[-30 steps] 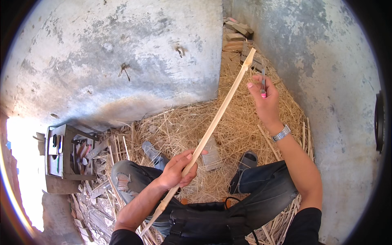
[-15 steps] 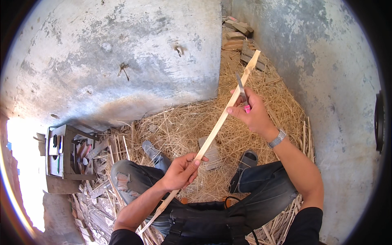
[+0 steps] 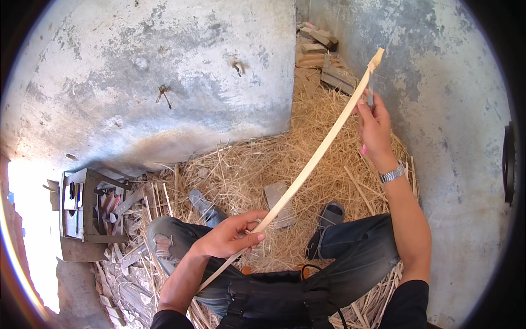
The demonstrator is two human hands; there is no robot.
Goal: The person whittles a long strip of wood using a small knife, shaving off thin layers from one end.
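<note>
A long, pale bamboo strip (image 3: 318, 157) runs diagonally from my lap up to the far right, bowed slightly, with a knobbly node near its far end. My left hand (image 3: 227, 237) is closed around its lower part, thumb on top, above my knees. In my right hand (image 3: 377, 131), with a metal watch at the wrist, is a knife (image 3: 370, 97); its grey blade lies against the strip just below the node. A bit of pink handle shows at the palm, and the fingers also touch the strip's edge. Most of the handle is hidden by the hand.
Straw-like shavings (image 3: 246, 170) cover the floor around my sandalled feet, with a flat grey block (image 3: 279, 203) between them. A small wooden stand (image 3: 82, 203) is at the left. Wood pieces (image 3: 320, 41) are piled in the far corner; walls (image 3: 449, 164) close in ahead and right.
My right hand with the knife has moved up and right along the strip towards its far end. The strip's far end has swung up and right; my left hand has shifted slightly left and lower.
</note>
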